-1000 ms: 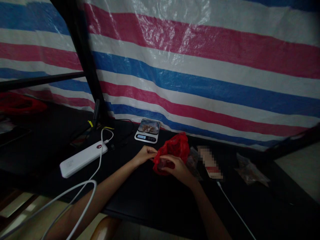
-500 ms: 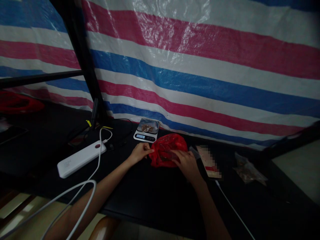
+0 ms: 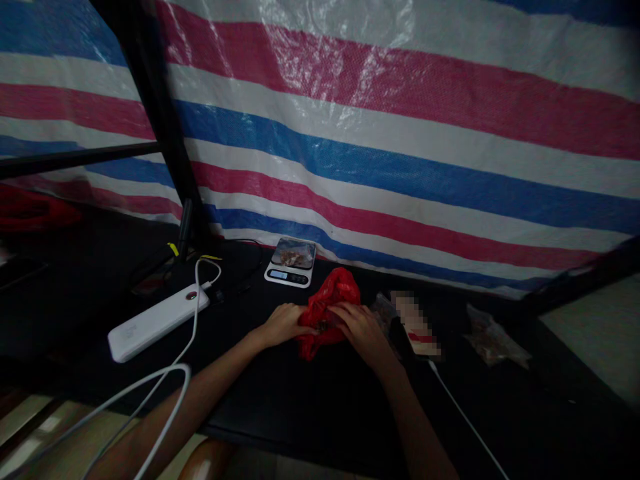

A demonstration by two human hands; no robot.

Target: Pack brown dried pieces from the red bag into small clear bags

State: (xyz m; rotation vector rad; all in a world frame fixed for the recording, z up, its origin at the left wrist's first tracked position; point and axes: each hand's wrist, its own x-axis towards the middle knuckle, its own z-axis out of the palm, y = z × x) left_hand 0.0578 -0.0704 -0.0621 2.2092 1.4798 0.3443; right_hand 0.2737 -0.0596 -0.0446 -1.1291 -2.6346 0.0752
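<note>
Left hand (image 3: 285,325) | right hand (image 3: 361,332) | both pinching red plastic bag (image 3: 333,293) | long axis diagonal, top pointing away-right

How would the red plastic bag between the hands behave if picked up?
The red plastic bag looks floppy, since it crumples under the left hand and right hand. It probably is light, though dark contents may add weight. Rolling seems unlikely.
</note>
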